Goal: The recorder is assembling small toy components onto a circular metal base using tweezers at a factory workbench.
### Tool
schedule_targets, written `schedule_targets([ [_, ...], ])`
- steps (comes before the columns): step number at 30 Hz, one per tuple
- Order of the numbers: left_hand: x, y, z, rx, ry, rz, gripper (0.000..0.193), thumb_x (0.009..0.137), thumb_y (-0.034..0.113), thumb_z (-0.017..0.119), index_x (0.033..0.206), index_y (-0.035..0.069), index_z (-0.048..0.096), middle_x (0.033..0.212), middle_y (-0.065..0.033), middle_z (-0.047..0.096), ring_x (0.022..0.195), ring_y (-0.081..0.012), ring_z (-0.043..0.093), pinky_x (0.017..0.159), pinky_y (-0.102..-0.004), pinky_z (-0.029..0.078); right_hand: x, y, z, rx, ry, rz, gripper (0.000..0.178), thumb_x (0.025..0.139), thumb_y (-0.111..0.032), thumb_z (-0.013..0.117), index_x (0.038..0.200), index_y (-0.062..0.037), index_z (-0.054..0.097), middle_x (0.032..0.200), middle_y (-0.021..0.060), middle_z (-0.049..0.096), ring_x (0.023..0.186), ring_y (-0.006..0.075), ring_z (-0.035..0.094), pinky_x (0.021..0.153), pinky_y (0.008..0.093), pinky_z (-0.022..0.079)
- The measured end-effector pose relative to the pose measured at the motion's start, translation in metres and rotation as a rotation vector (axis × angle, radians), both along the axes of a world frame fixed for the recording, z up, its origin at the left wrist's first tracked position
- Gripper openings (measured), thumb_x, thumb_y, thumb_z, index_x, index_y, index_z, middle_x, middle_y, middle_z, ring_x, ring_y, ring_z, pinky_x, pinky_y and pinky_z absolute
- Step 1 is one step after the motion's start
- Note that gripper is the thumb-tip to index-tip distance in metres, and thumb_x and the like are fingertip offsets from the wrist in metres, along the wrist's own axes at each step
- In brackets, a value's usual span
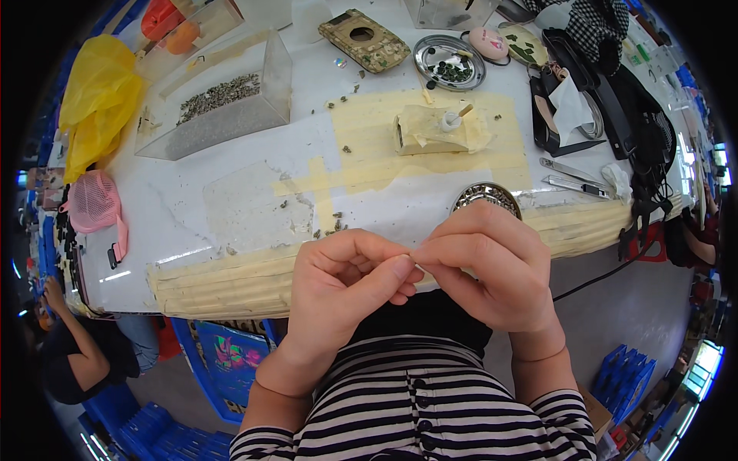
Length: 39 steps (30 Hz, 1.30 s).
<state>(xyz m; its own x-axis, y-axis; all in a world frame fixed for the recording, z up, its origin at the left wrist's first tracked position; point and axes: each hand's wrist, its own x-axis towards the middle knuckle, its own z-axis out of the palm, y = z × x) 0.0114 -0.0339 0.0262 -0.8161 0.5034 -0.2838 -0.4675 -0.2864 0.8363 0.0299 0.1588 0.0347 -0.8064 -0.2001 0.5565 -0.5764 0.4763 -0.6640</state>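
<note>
My left hand and my right hand meet fingertip to fingertip just off the table's near edge. Both are closed in a pinch, and whatever lies between the tips is too small to make out. Behind my right hand stands a round metal dish of small metal parts, partly hidden by the knuckles. Several loose metal bits lie on the table beyond my left hand. Farther back, a tape-covered block carries a small white pot with a stick in it.
A clear bin of metal parts stands at the left. Behind are a camouflage-patterned case and a metal plate with dark green pieces. Tweezers and a craft knife lie at the right. Another person's arm shows at far left.
</note>
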Motion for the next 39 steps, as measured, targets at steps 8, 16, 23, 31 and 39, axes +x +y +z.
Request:
schedule_targets([
  [8, 0.000, 0.001, 0.002, 0.005, -0.015, 0.000, 0.009, 0.092, 0.002, 0.065, 0.098, -0.004, 0.067, 0.090, -0.0120, 0.072, 0.079, -0.0125, 0.068, 0.071, -0.0235, 0.056, 0.001, 0.002, 0.003, -0.124, -0.157, 0.031, 0.018, 0.073, 0.006, 0.073, 0.088, -0.0017, 0.067, 0.080, 0.0074, 0.062, 0.070, 0.0197, 0.063, 0.059, 0.0296, 0.050],
  [16, 0.003, 0.004, -0.002, 0.035, 0.043, 0.027, 0.013, 0.092, 0.000, 0.064, 0.103, -0.006, 0.067, 0.092, -0.0136, 0.072, 0.082, -0.0132, 0.069, 0.073, -0.0235, 0.058, 0.003, 0.001, 0.003, -0.019, -0.088, -0.025, 0.020, 0.070, 0.007, 0.074, 0.087, -0.0019, 0.066, 0.079, 0.0077, 0.062, 0.069, 0.0213, 0.062, 0.058, 0.0305, 0.050],
  [23, 0.004, 0.004, -0.003, 0.021, 0.053, 0.032, 0.012, 0.091, 0.000, 0.065, 0.102, -0.006, 0.067, 0.093, -0.0138, 0.072, 0.081, -0.0129, 0.069, 0.072, -0.0233, 0.058, 0.003, 0.001, 0.004, -0.053, -0.131, -0.018, 0.020, 0.070, 0.006, 0.075, 0.086, -0.0013, 0.066, 0.080, 0.0079, 0.062, 0.069, 0.0205, 0.063, 0.057, 0.0303, 0.050],
  [31, 0.000, 0.005, 0.000, 0.016, 0.015, 0.016, 0.011, 0.092, 0.001, 0.065, 0.101, -0.005, 0.067, 0.091, -0.0130, 0.072, 0.080, -0.0126, 0.069, 0.072, -0.0236, 0.057, 0.000, 0.004, 0.005, -0.073, -0.149, -0.024, 0.017, 0.072, 0.005, 0.075, 0.086, -0.0010, 0.068, 0.079, 0.0077, 0.063, 0.068, 0.0188, 0.063, 0.057, 0.0287, 0.051],
  [39, -0.008, 0.014, -0.002, 0.028, 0.008, 0.080, 0.008, 0.090, 0.004, 0.066, 0.096, -0.003, 0.068, 0.082, -0.0098, 0.071, 0.070, -0.0114, 0.068, 0.065, -0.0219, 0.056, -0.001, -0.002, -0.003, -0.058, -0.079, -0.133, 0.017, 0.069, 0.010, 0.073, 0.083, 0.0006, 0.068, 0.075, 0.0089, 0.065, 0.066, 0.0197, 0.062, 0.059, 0.0277, 0.049],
])
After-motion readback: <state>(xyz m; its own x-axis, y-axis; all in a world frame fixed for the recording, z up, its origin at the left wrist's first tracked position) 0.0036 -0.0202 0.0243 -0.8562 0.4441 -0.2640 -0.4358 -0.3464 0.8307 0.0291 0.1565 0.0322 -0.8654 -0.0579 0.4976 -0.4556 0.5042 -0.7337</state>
